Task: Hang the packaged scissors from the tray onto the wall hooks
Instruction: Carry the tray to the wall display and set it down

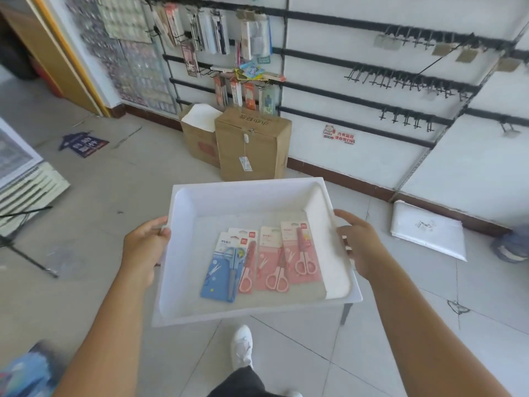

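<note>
Fingers (164, 231) of the left hand (144, 246) wrapped over the tray's (249, 187) left rim, thumb on the lip, gripping it. Carried level above the tiled floor (120, 179), no counter under it. In the tray, left to right: a blue pack (217, 270) lying partly over a pink pack (247, 262), then a second pink pack (271, 259), then a third (300, 250), overlapping at the edges, all flat with hang-holes toward the wall. Four packs in all, none lifted out. Right hand (360, 245) clamped on the right rim, palm against the side, its fingers (347, 222) curled over the edge.

Judged as barely begun: nothing yet hung, both hands taken up with the tray. On the wall ahead, stock (217, 35) already on the left hooks; to the right, rows of bare hooks (406, 78), well apart from the tray. Left to do: set the tray down or free one hand, then hang each of the four packs.
</note>
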Action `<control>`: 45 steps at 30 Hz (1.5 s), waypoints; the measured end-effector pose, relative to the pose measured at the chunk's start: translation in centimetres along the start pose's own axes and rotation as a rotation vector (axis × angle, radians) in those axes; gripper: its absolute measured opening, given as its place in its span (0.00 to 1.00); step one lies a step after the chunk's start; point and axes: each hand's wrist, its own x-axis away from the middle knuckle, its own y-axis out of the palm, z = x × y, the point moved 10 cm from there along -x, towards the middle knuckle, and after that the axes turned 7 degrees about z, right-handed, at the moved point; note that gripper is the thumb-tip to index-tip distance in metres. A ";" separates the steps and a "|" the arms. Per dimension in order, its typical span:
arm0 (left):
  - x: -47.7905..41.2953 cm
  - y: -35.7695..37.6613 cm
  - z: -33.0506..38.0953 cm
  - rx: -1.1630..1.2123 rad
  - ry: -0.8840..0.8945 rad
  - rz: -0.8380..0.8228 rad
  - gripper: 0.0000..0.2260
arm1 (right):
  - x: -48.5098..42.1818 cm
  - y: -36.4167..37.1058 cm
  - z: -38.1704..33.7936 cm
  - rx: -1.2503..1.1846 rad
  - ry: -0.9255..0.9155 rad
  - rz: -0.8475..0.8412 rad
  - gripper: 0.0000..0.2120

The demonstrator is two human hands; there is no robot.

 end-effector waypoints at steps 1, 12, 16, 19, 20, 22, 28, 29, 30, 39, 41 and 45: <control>-1.6 0.3 0.2 0.002 -0.008 0.007 0.14 | -1.3 1.4 -0.8 0.006 0.004 0.003 0.27; -21.4 5.1 8.0 -0.023 0.051 0.035 0.14 | -13.5 15.3 -13.4 -0.020 -0.092 0.001 0.25; -26.6 7.2 10.6 -0.018 0.067 0.037 0.14 | -17.9 18.0 -16.9 -0.028 -0.095 0.017 0.24; -30.4 9.2 11.9 -0.015 0.065 0.031 0.14 | -22.1 20.1 -18.9 -0.015 -0.088 0.010 0.24; -31.8 10.0 12.3 -0.025 0.072 0.033 0.14 | -23.6 20.8 -19.5 -0.010 -0.084 0.005 0.24; -34.6 12.0 13.0 -0.050 0.082 0.035 0.14 | -26.7 22.2 -20.7 -0.003 -0.074 -0.006 0.24; -41.9 19.1 16.3 -0.069 0.087 0.046 0.15 | -36.1 24.7 -26.4 0.002 -0.064 -0.033 0.22; -42.9 20.3 17.0 -0.074 0.090 0.045 0.14 | -37.4 25.0 -27.3 0.002 -0.060 -0.037 0.22; -44.0 21.4 17.8 -0.072 0.093 0.046 0.14 | -38.7 25.4 -28.3 -0.005 -0.057 -0.039 0.22; -55.7 29.4 22.2 -0.118 0.107 0.028 0.14 | -50.5 29.7 -33.8 -0.016 0.009 0.021 0.22; -59.1 31.4 23.1 -0.161 0.144 0.007 0.14 | -53.0 31.1 -34.4 -0.015 0.033 0.048 0.22; -66.3 36.3 25.2 -0.213 0.208 -0.079 0.15 | -57.4 33.9 -35.9 -0.038 0.060 0.121 0.22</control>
